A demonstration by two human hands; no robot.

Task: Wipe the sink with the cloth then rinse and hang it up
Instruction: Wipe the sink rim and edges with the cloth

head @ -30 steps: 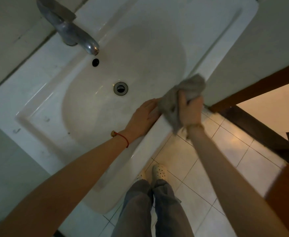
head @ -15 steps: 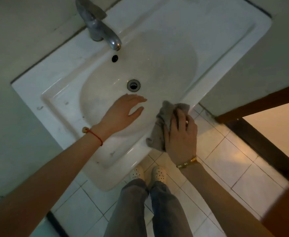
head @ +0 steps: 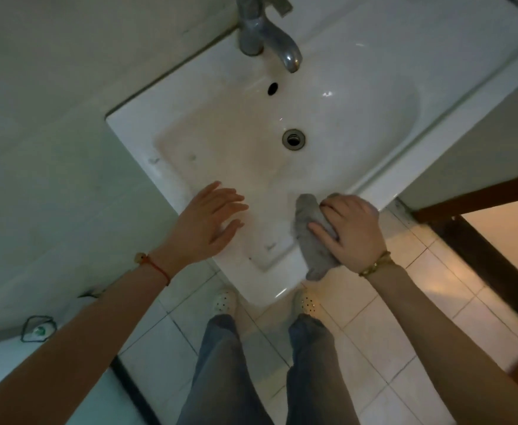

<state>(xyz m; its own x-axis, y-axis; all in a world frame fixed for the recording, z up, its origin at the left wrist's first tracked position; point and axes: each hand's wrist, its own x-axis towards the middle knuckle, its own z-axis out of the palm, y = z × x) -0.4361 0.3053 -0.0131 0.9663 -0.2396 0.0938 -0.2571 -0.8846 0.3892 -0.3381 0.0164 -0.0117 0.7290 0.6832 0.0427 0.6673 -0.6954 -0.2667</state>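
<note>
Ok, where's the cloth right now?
In the head view the grey cloth lies on the sink front rim, right of centre, pressed under the right hand; the open left hand is apart.

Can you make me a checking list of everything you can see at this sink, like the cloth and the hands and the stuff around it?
Surface: white sink, no water running, a few small dark specks near its front left rim.
Job's things: grey cloth bunched on the front right rim; tap at the back; drain open.
Clutter: nothing seen in the basin.
Hands: right hand pressed on the cloth, fingers curled over it; left hand open and flat over the front left rim, holding nothing.
Cables: nothing seen.
Surroundings: pale tiled floor; dark door frame to the right; a small green-and-white object low on the left, too unclear to name.
</note>
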